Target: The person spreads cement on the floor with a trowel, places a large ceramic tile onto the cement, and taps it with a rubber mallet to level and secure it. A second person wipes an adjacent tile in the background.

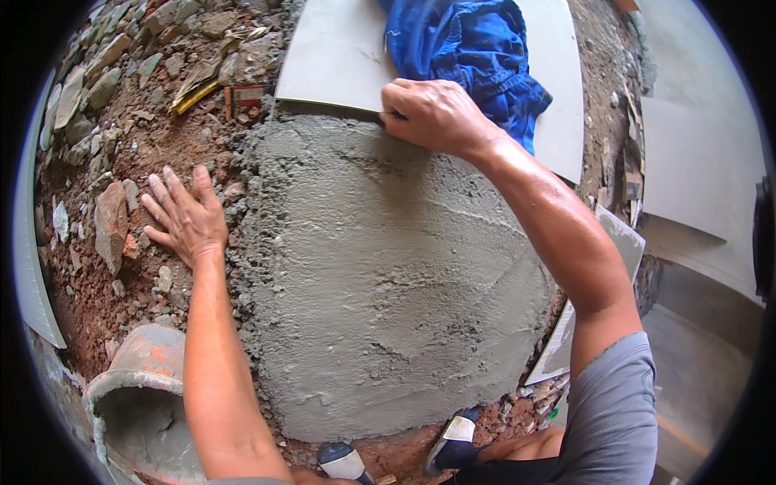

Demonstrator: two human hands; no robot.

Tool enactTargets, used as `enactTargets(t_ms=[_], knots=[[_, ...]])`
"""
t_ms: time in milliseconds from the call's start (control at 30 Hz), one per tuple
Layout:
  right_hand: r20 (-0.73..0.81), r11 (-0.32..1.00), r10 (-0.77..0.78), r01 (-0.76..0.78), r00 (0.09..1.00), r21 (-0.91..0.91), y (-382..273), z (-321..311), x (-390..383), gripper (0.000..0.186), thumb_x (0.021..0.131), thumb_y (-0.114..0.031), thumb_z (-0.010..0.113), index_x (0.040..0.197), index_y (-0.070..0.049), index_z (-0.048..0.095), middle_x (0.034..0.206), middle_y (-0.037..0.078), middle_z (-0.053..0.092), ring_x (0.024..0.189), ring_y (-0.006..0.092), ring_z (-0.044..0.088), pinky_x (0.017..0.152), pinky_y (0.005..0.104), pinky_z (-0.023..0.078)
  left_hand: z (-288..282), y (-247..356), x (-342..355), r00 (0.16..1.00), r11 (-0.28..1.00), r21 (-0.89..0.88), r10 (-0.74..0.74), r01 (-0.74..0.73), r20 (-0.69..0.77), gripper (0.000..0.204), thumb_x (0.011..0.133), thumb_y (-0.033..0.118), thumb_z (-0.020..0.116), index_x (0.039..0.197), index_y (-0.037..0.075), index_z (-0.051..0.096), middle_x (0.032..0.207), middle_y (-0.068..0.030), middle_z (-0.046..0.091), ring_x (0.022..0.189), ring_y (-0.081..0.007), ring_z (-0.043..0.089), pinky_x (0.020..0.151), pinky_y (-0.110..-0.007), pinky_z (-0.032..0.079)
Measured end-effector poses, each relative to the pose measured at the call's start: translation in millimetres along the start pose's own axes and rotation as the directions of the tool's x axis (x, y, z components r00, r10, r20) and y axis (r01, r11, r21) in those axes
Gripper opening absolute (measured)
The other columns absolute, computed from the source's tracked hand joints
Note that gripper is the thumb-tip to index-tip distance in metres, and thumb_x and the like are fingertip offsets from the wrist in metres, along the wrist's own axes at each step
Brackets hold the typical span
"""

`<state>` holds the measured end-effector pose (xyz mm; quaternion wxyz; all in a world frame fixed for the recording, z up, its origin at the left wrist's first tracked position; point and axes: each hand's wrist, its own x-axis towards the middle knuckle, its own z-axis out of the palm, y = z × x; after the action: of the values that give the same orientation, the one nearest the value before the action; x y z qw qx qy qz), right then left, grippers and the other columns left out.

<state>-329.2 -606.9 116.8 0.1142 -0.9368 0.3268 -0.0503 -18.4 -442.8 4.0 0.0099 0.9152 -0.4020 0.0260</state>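
My left hand (187, 217) is spread flat on the reddish, stony soil (149, 194), its fingers apart. It leans to the left of a bed of wet grey mortar (388, 275), which has a mostly smoothed top with rough patches. My right hand (432, 117) is a closed fist at the near edge of a large pale tile (331, 65), just above the mortar's far end. Whatever the fist may hold is hidden by the fingers. Beside the fist, a crumpled blue cloth (485, 65) lies on the tile.
A mortar-crusted bucket (149, 352) lies tipped at the lower left. Broken stones (111, 226) and a yellow-edged scrap (196, 95) litter the soil. Tile pieces (558, 347) lean at the right, near a large pale slab (683, 166). My shoes (343, 462) are at the mortar's near edge.
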Motion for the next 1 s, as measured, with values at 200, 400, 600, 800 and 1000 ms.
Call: enactTargets(t_ms=[200, 400, 600, 800, 1000], knots=[[0.055, 0.992, 0.087, -0.082, 0.995, -0.095, 46, -24, -81, 0.018, 0.086, -0.020, 0.061, 0.078, -0.007, 0.053, 0.078, 0.008, 0.061, 0.076, 0.0277, 0.065, 0.068, 0.0408, 0.053, 11, -8, 5, 1.000, 0.999, 0.035, 0.002, -0.001, -0.028, 0.080, 0.093, 0.073, 0.018, 0.153, 0.021, 0.027, 0.161, -0.0062, 0.019, 0.149, -0.0297, 0.010, 0.114, -0.063, 0.004], [0.043, 0.977, 0.088, -0.078, 0.995, -0.200, 84, -32, -139, 0.018, 0.084, -0.021, 0.065, 0.079, -0.009, 0.054, 0.078, 0.006, 0.059, 0.076, 0.0251, 0.065, 0.068, 0.0379, 0.053, 25, -21, 14, 0.999, 1.000, 0.014, 0.018, -0.017, -0.048, 0.083, 0.091, 0.077, 0.019, 0.154, 0.024, 0.026, 0.161, -0.0046, 0.019, 0.149, -0.0298, 0.011, 0.113, -0.064, 0.004], [0.093, 0.954, 0.140, -0.109, 0.986, -0.280, 108, -43, -183, 0.019, 0.082, -0.023, 0.069, 0.080, -0.009, 0.055, 0.077, 0.005, 0.059, 0.077, 0.0245, 0.064, 0.071, 0.0370, 0.053, 38, -33, 21, 0.995, 0.998, -0.039, 0.039, -0.043, -0.094, 0.082, 0.090, 0.077, 0.021, 0.154, 0.025, 0.026, 0.161, -0.0032, 0.018, 0.149, -0.0306, 0.011, 0.112, -0.066, 0.003], [0.192, 0.910, 0.290, -0.208, 0.938, -0.359, 133, -63, -234, 0.019, 0.080, -0.024, 0.071, 0.088, -0.010, 0.061, 0.080, 0.007, 0.064, 0.081, 0.0266, 0.065, 0.076, 0.0390, 0.052, 43, -40, 26, 0.993, 0.998, -0.052, 0.039, -0.045, -0.111, 0.082, 0.090, 0.077, 0.023, 0.154, 0.027, 0.025, 0.162, -0.0012, 0.017, 0.149, -0.0289, 0.010, 0.111, -0.065, 0.002], [0.262, 0.856, 0.414, -0.276, 0.872, -0.436, 159, -75, -275, 0.020, 0.082, -0.027, 0.069, 0.090, -0.009, 0.065, 0.085, 0.010, 0.066, 0.086, 0.0282, 0.065, 0.079, 0.0405, 0.051, 44, -44, 30, 0.997, 0.997, -0.066, 0.023, -0.028, -0.073, 0.083, 0.089, 0.079, 0.023, 0.154, 0.026, 0.026, 0.162, -0.0008, 0.017, 0.149, -0.0290, 0.010, 0.111, -0.065, 0.002]])
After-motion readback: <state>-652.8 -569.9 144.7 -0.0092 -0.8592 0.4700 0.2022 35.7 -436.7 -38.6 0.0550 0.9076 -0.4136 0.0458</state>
